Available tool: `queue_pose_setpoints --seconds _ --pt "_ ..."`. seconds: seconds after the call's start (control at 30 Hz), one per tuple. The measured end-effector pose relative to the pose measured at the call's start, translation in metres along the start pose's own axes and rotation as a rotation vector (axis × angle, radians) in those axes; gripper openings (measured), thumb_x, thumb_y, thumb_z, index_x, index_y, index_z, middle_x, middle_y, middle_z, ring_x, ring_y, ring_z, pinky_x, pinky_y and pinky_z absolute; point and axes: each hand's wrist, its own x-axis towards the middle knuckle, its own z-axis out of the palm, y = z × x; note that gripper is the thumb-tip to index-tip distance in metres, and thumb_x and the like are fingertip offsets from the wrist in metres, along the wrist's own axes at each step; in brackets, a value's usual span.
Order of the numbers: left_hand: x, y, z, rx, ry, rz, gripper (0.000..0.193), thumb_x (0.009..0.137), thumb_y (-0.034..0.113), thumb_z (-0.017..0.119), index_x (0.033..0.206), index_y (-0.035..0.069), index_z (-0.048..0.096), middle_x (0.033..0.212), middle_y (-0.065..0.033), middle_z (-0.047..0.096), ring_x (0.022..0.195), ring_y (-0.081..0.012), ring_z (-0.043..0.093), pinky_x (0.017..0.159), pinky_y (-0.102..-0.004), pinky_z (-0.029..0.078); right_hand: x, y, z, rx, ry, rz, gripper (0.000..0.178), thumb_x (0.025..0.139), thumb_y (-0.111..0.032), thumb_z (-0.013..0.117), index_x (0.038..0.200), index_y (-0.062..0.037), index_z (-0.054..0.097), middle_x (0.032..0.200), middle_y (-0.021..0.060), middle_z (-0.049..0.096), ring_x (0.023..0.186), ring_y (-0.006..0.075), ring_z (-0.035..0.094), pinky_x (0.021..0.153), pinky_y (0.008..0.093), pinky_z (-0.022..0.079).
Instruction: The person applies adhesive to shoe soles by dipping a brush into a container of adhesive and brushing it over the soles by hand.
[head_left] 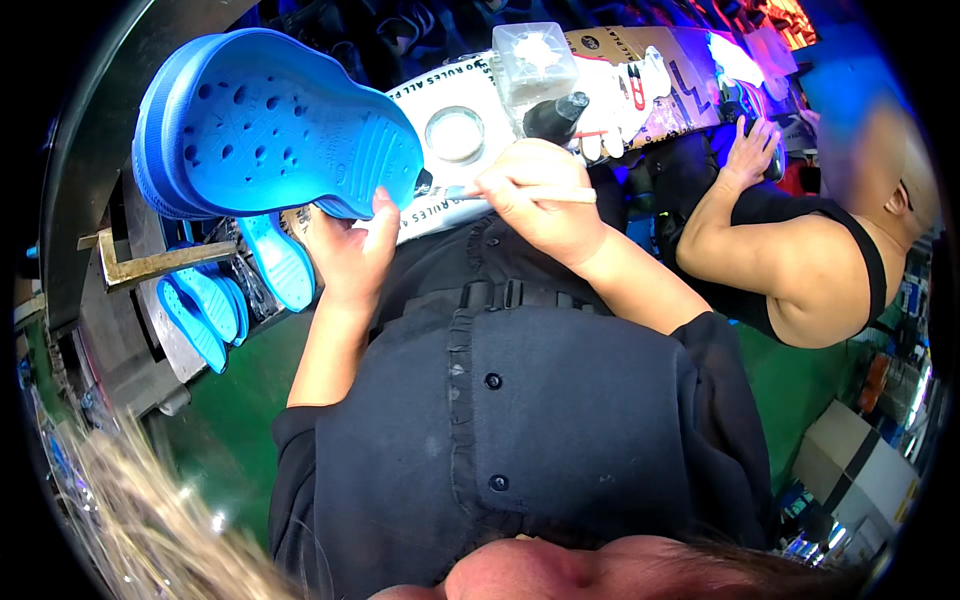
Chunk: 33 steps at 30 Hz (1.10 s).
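In the head view, the left hand grips a blue, foot-shaped, foam-like shoe piece at its narrow end, thumb at the rim; the right hand pinches a slim, pale-handled brush. The shoe piece stands up and left of both hands, at the white cardboard sheet's left end, long axis slanting down-right; the left hand is nearer, the brush tip just beside the narrow end. Counted: one brush, one round whitish dish on the sheet, one clear square plastic box near its far edge, one black bottle. Other blue shoe pieces overlap, lower left; their number is unclear.
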Motion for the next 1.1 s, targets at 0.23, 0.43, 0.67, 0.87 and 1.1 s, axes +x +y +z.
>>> queue_pose_setpoints --seconds 0.23,0.43,0.67,0.87,1.1 --pt "0.002 0.004 0.001 0.039 0.017 0.020 0.029 0.072 0.001 0.061 0.097 -0.006 0.049 0.086 -0.0116 0.060 0.076 -0.0159 0.059 0.071 -0.0271 0.046 -0.002 0.000 0.008 0.113 0.190 0.062 0.014 0.077 -0.011 0.061 0.067 -0.0019 0.062 0.066 0.0061 0.061 0.059 0.0210 0.057 0.056 0.0300 0.043" --pt "0.003 -0.001 -0.006 0.062 -0.098 0.066 0.040 0.076 0.000 0.061 0.110 -0.004 0.041 0.100 -0.0124 0.055 0.089 -0.0165 0.055 0.082 -0.0285 0.043 -0.007 0.005 0.003 0.031 0.135 0.010 0.013 0.077 -0.009 0.060 0.067 -0.0013 0.061 0.067 0.0069 0.061 0.060 0.0212 0.057 0.056 0.0302 0.043" --pt "0.020 0.013 -0.006 0.010 -0.005 -0.068 0.038 0.074 0.001 0.062 0.106 -0.005 0.044 0.099 -0.0117 0.054 0.085 -0.0157 0.054 0.078 -0.0286 0.043 -0.010 0.002 -0.024 0.131 0.313 0.158 0.017 0.081 -0.007 0.054 0.067 0.0010 0.061 0.063 0.0099 0.058 0.060 0.0224 0.055 0.056 0.0294 0.043" --pt "0.060 0.076 -0.019 -0.464 -0.251 -0.212 0.065 0.072 0.010 0.064 0.125 -0.004 0.030 0.115 -0.0179 0.049 0.101 -0.0246 0.054 0.084 -0.0344 0.046 -0.030 0.012 -0.039 0.144 0.411 0.289 0.025 0.087 -0.012 0.049 0.068 0.0015 0.060 0.062 0.0089 0.056 0.058 0.0196 0.054 0.055 0.0284 0.042" --pt "0.148 0.152 0.050 -0.652 -0.620 -0.308 0.068 0.067 0.018 0.065 0.122 -0.008 0.034 0.089 -0.0155 0.059 0.049 -0.0126 0.059 0.034 -0.0194 0.046 -0.045 0.007 -0.049 0.224 0.410 0.413 0.029 0.088 -0.018 0.050 0.072 0.0031 0.062 0.062 0.0083 0.055 0.058 0.0166 0.054 0.054 0.0273 0.042"
